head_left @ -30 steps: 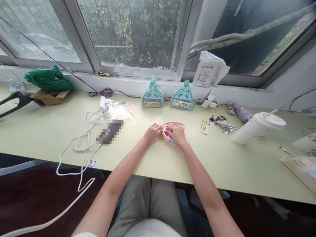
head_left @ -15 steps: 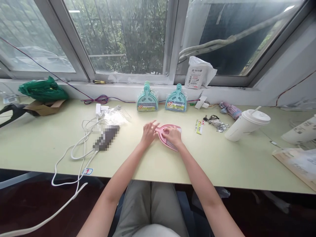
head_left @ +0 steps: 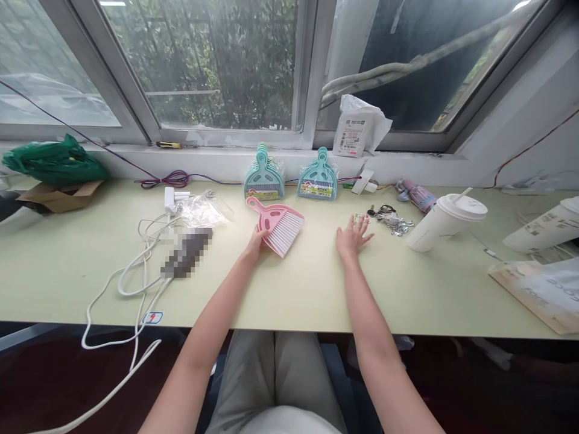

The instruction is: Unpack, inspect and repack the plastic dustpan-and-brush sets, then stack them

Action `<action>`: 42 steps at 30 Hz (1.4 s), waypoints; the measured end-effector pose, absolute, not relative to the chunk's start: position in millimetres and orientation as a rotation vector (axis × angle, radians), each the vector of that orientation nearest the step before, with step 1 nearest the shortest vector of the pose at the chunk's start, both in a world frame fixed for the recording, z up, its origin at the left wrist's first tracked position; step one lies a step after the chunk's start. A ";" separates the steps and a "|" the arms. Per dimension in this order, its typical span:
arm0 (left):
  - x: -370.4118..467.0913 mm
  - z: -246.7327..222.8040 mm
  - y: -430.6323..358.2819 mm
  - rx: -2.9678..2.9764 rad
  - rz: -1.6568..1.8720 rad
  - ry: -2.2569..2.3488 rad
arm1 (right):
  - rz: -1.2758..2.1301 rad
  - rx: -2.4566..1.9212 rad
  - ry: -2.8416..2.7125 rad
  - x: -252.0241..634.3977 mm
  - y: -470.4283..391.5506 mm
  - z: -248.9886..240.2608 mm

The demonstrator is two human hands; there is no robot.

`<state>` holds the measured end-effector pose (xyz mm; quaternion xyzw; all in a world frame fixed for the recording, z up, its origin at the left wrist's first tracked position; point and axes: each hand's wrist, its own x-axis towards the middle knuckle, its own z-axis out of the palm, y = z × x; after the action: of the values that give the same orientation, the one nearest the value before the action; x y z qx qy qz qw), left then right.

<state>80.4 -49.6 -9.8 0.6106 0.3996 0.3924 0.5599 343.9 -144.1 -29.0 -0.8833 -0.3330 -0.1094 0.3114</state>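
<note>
A pink mini dustpan [head_left: 266,216] with a white-bristled brush [head_left: 286,234] nested in it is tilted just above or on the table, its looped handle toward the back left. My left hand [head_left: 256,242] grips the dustpan's near left edge, the fingers partly hidden beneath it. Farther right, my right hand [head_left: 353,238] has its fingers spread over a small printed label card [head_left: 357,219], covering most of it. Whether the fingers have lifted the card I cannot see. Behind, against the wall, stand wrapped green dustpan sets [head_left: 265,176] and a second green group [head_left: 318,178].
Keys [head_left: 398,224], a white lidded cup [head_left: 446,220] and a folded umbrella [head_left: 418,196] lie to the right. White cables [head_left: 131,283], a clear plastic bag [head_left: 205,209] and a green bag on a cardboard box [head_left: 61,196] occupy the left. The table's front edge is near my lap.
My right hand has let go of the dustpan and moved right onto the label card. My left hand has shifted left, with the dustpan and brush now turned and held at the edge.
</note>
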 end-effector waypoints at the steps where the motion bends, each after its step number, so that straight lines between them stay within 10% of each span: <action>1: 76.5 -9.9 -43.4 1.350 0.931 0.947 | -0.228 -2.395 -0.857 356.8 -146.2 -34.3; 42: 78.5 -14.1 -52.5 1.079 0.872 0.550 | 0.262 -1.878 -1.581 216.0 -132.3 -24.1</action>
<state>78.5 -52.5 -14.1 0.4909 0.2501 0.3965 0.7344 216.0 -132.3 -24.1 -0.7181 -0.6046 0.1000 0.3299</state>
